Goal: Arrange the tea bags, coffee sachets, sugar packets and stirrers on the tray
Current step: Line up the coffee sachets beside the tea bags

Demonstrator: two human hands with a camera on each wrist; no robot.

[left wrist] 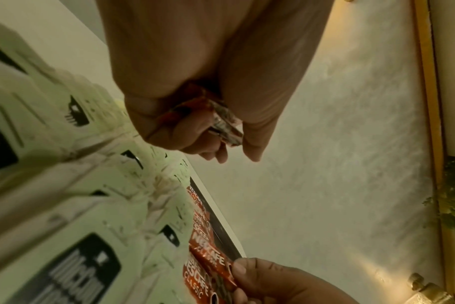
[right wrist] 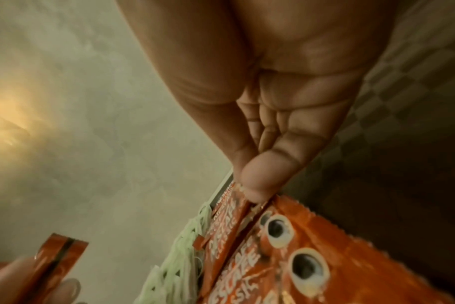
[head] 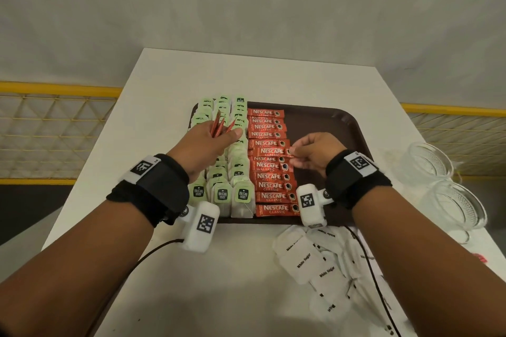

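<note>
Your left hand (head: 212, 139) is gripping a small bunch of red foil coffee sachets (head: 219, 126) above the green-tagged tea bags (head: 230, 172). Your right hand (head: 315, 153) pinches one red sachet's (head: 273, 151) end, mid-column on the dark brown plastic tray (head: 328, 123). White paper sugar packets (head: 315, 262) sit loose on the white table (head: 164, 227).

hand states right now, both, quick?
Left hand: closed round a bunch of red coffee sachets, above the tea bags.
Right hand: fingers pinching one sachet in the column on the tray.

White table (head: 169, 85): brown tray (head: 347, 117), sugar packets (head: 306, 262), 2 glass bowls (head: 427, 164).
</note>
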